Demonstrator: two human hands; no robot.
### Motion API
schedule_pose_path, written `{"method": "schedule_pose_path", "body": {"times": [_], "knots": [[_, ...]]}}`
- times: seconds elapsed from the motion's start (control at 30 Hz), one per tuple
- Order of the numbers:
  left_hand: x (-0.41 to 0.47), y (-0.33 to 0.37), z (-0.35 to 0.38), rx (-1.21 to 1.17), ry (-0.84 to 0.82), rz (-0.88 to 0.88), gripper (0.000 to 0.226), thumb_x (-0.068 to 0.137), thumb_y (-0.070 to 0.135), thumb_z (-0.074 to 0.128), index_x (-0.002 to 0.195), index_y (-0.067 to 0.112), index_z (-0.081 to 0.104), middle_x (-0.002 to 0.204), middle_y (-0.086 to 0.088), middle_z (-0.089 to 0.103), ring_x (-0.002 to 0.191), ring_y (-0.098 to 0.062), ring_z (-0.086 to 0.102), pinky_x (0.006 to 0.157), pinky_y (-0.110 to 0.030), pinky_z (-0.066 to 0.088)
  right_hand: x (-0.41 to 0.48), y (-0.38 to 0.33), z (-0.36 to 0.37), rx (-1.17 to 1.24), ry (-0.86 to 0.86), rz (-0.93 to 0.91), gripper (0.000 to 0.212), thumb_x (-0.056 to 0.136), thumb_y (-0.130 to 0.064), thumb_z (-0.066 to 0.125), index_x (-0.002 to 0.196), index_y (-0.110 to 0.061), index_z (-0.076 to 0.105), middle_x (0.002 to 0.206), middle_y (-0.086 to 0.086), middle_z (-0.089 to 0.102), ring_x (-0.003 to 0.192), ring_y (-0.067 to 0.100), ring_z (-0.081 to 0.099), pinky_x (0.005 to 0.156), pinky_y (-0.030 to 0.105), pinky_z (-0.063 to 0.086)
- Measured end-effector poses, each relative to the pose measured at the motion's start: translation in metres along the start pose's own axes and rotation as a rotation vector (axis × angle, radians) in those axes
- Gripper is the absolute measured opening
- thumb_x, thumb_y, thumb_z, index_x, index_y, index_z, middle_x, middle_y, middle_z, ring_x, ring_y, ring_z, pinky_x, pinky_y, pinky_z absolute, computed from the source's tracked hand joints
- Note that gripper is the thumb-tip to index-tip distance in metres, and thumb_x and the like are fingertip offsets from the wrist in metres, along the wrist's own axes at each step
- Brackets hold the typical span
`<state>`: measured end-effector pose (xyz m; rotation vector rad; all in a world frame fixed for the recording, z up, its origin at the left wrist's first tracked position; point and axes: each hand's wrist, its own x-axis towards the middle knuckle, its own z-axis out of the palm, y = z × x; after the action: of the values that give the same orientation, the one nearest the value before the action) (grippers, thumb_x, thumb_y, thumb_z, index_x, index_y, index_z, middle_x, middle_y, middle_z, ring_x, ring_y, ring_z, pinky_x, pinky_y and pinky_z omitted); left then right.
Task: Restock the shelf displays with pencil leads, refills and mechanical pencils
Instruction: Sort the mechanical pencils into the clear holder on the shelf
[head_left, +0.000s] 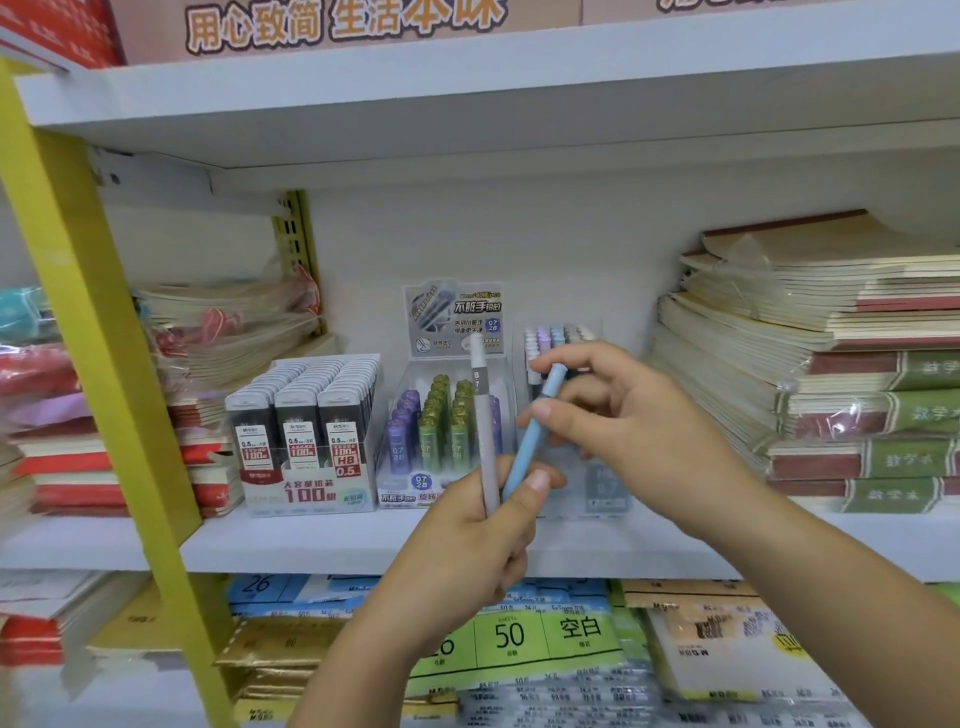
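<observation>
Blue mechanical pencil (525, 449), likely light, stiff, slick: right hand (639, 426) pinches upper barrel, left hand (467, 545) grips base alongside grey pencil (483, 431).

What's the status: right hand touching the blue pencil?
Touching. Head view: right hand pinches the blue pencil near its top, thumb on the barrel; left hand holds its lower end.

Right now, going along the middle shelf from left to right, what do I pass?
Pile of plastic-wrapped cream notebooks → white display box of black 0.5 HB lead cases → clear display box of purple and green lead tubes → clear holder of pastel mechanical pencils → tall stack of green- and red-spined notebooks.
</observation>
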<state>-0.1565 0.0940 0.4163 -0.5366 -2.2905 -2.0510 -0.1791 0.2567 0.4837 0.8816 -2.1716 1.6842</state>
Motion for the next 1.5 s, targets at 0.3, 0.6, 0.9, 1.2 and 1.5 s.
{"method": "schedule_pose_path", "body": {"times": [0.3, 0.6, 0.9, 1.2, 1.5], "knots": [[-0.003, -0.003, -0.016, 0.066, 0.056, 0.009, 0.034, 0.082, 0.067, 0.055, 0.097, 0.039, 0.064, 0.053, 0.009, 0.038, 0.042, -0.013, 0.044, 0.043, -0.022, 0.038, 0.013, -0.012, -0.036, -0.056, 0.424, -0.328, 0.023, 0.096, -0.015, 0.057, 0.109, -0.033, 0.052, 0.089, 0.002, 0.071, 0.082, 0.012, 0.068, 0.066, 0.018, 0.052], [-0.002, -0.007, -0.021, 0.096, 0.163, 0.08, 0.053, 0.078, 0.079, 0.052, 0.09, 0.027, 0.057, 0.049, 0.004, 0.043, 0.042, -0.017, 0.045, 0.044, -0.025, 0.036, 0.023, 0.013, -0.029, -0.661, 0.225, -0.282, 0.024, 0.089, -0.018, 0.066, 0.11, -0.027, 0.057, 0.081, -0.015, 0.061, 0.071, -0.011, 0.051, 0.064, 0.006, 0.038], [0.0, -0.005, -0.021, 0.065, 0.196, 0.113, 0.036, 0.08, 0.064, 0.048, 0.088, 0.032, 0.062, 0.051, 0.005, 0.042, 0.041, -0.014, 0.047, 0.042, -0.019, 0.038, 0.027, 0.024, -0.026, -0.72, 0.173, -0.253, 0.031, 0.089, -0.023, 0.065, 0.112, -0.036, 0.046, 0.074, -0.008, 0.063, 0.069, 0.0, 0.052, 0.061, 0.014, 0.039], [0.0, -0.004, -0.02, 0.08, 0.205, 0.124, 0.04, 0.074, 0.071, 0.049, 0.087, 0.035, 0.062, 0.05, 0.007, 0.044, 0.042, -0.014, 0.048, 0.042, -0.019, 0.038, 0.04, 0.032, -0.023, -0.855, 0.398, -0.333, 0.035, 0.079, -0.035, 0.07, 0.112, -0.025, 0.064, 0.097, -0.008, 0.044, 0.097, 0.01, 0.031, 0.081, 0.028, 0.033], [0.0, -0.003, -0.018, 0.084, 0.2, 0.138, 0.043, 0.075, 0.072, 0.05, 0.091, 0.035, 0.065, 0.055, 0.007, 0.049, 0.045, -0.012, 0.049, 0.044, -0.021, 0.041, 0.044, 0.033, -0.031, -0.862, 0.281, -0.206, 0.046, 0.085, -0.028, 0.068, 0.128, -0.036, 0.055, 0.115, -0.005, 0.043, 0.117, 0.016, 0.032, 0.093, 0.023, 0.026]]}}
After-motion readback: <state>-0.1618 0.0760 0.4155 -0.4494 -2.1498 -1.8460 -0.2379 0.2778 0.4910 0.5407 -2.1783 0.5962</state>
